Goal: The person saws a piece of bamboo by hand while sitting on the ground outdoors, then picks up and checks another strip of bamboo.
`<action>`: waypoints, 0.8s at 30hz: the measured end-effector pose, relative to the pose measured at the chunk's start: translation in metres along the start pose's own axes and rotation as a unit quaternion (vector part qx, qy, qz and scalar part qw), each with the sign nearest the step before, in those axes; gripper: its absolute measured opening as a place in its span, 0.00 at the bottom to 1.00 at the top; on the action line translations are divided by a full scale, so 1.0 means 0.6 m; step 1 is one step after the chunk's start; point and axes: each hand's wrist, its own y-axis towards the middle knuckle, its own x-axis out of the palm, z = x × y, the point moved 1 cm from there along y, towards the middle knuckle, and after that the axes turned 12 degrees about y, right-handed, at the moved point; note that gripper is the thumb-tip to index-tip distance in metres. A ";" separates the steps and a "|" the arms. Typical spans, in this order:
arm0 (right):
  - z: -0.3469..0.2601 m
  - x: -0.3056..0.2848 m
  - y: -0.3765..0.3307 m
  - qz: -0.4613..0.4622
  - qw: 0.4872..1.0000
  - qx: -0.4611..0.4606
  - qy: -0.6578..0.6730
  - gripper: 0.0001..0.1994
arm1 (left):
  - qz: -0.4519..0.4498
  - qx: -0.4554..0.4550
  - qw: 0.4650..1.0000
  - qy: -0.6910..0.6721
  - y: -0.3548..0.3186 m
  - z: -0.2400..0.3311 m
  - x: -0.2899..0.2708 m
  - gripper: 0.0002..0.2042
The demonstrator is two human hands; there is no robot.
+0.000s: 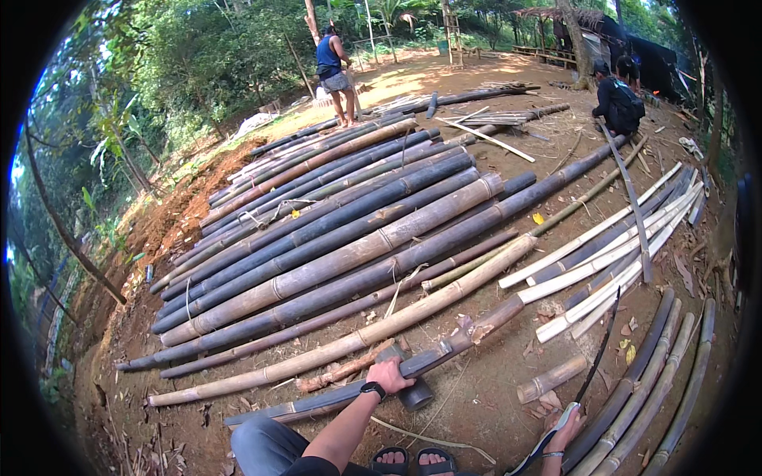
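Note:
My left hand (389,375), with a dark watch on its wrist, is closed round a long, dark split bamboo pole (317,402). This pole crosses a short, dark, thick block (414,394) beside the hand. At the lower right, my right hand (562,431) grips a machete (601,349), its long dark blade pointing up and away. A pale-edged curved strip runs past that hand; I cannot tell what it is. Just beyond the blocked pole lies a long tan bamboo pole (317,366).
A broad stack of dark bamboo poles (333,230) fills the middle. Pale split strips (611,250) and curved poles (635,389) lie to the right, near a short bamboo piece (552,378). One person (333,71) stands at the back; another (619,103) crouches at far right.

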 end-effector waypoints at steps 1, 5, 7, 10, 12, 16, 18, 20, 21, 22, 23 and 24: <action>-0.008 0.002 -0.006 -0.014 1.000 -0.001 0.009 0.19 | -0.012 -0.004 1.000 -0.004 0.000 0.001 -0.005 0.38; -0.015 -0.027 0.012 -0.050 0.999 0.004 -0.009 0.19 | -0.022 0.001 1.000 -0.013 0.000 0.009 -0.013 0.37; -0.031 -0.022 -0.002 -0.081 0.996 0.013 -0.026 0.15 | -0.017 -0.007 1.000 -0.011 -0.003 -0.004 -0.012 0.37; -0.037 -0.009 -0.020 -0.059 0.997 0.003 -0.039 0.13 | -0.011 -0.009 1.000 -0.015 -0.002 -0.007 -0.003 0.36; -0.028 -0.016 -0.014 -0.059 0.997 0.014 -0.043 0.13 | -0.011 -0.007 1.000 -0.023 -0.003 -0.004 -0.008 0.36; -0.033 0.001 -0.027 -0.118 0.986 -0.056 -0.105 0.16 | -0.011 -0.002 1.000 -0.015 -0.001 0.000 -0.008 0.37; -0.033 0.009 -0.038 -0.098 0.984 -0.080 -0.125 0.20 | -0.024 -0.005 1.000 -0.015 -0.002 0.002 -0.015 0.37; -0.043 0.026 -0.060 -0.056 0.979 -0.096 -0.171 0.25 | -0.016 0.003 1.000 -0.014 0.000 -0.001 -0.009 0.36; -0.054 0.041 -0.073 -0.036 0.975 -0.104 -0.193 0.28 | -0.015 0.004 1.000 -0.015 0.000 -0.001 -0.011 0.36; -0.065 0.052 -0.083 -0.042 0.976 -0.085 -0.194 0.29 | -0.016 0.004 1.000 -0.017 -0.004 -0.002 -0.009 0.36; -0.078 0.063 -0.094 -0.048 0.977 -0.066 -0.195 0.30 | -0.019 0.000 1.000 -0.015 -0.007 -0.005 -0.008 0.35; -0.093 0.076 -0.102 -0.053 0.978 -0.050 -0.194 0.31 | -0.019 -0.002 1.000 -0.013 -0.006 -0.005 -0.010 0.35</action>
